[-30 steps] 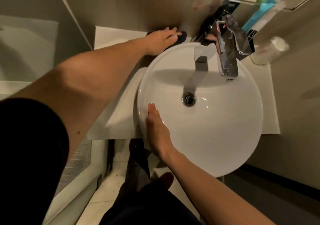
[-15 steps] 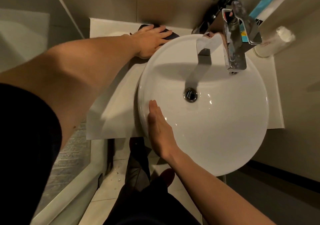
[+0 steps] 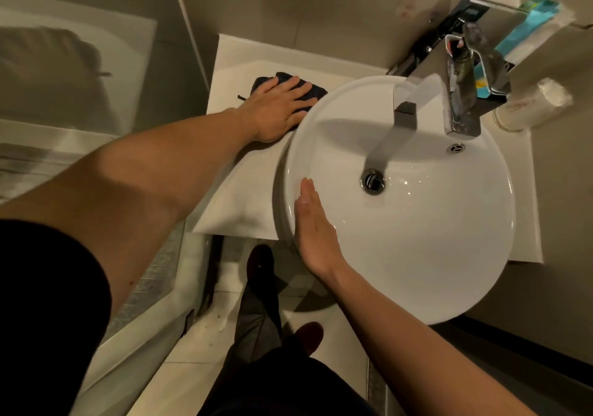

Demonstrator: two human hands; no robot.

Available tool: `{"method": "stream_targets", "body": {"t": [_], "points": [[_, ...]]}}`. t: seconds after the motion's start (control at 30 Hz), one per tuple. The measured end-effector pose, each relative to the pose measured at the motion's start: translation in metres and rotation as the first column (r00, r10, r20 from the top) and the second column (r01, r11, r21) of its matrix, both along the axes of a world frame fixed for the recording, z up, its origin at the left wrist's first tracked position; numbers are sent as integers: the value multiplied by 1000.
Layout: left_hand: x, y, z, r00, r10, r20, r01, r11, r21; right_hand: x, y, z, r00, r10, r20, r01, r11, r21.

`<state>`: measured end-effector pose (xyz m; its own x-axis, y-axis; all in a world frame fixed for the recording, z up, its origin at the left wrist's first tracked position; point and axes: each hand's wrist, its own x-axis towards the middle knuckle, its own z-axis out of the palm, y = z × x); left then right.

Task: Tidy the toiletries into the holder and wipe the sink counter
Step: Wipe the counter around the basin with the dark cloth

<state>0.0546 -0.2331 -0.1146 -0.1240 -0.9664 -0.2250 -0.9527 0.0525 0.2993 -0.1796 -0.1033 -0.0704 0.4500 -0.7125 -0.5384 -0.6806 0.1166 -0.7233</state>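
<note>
White counter: left hand flat, fingers spread, pressing crumpled dark cloth; right hand open on basin rim.

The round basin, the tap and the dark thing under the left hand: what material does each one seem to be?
Basin: probably glazed ceramic, glossy white with small bright highlights. Tap: polished metal, likely chrome, mirror-like with reflections. The dark cloth under the left hand: soft fabric, matte and creased; the fibre cannot be told.
</note>
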Motion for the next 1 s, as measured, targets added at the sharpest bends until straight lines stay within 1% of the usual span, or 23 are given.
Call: {"method": "stream_targets", "body": {"t": [0.53, 0.63, 0.8, 1.0], "points": [[-26, 120, -8, 974, 226, 0, -226, 974, -9, -1, 3, -1, 1000, 25, 2, -24, 997, -71], [-37, 146, -8, 965, 263, -1, -263, 965, -3, -4, 6, 1, 1000, 7, 5, -7, 996, -91], [-60, 189, -6, 951, 311, -7, -311, 951, 4, -10, 15, 12, 994, -94, 49, 99, 989, -106], [-102, 226, 5, 909, 415, -17, -415, 910, 19, -32, 33, 29, 992, -60, 111, 71, 993, -98]]}}
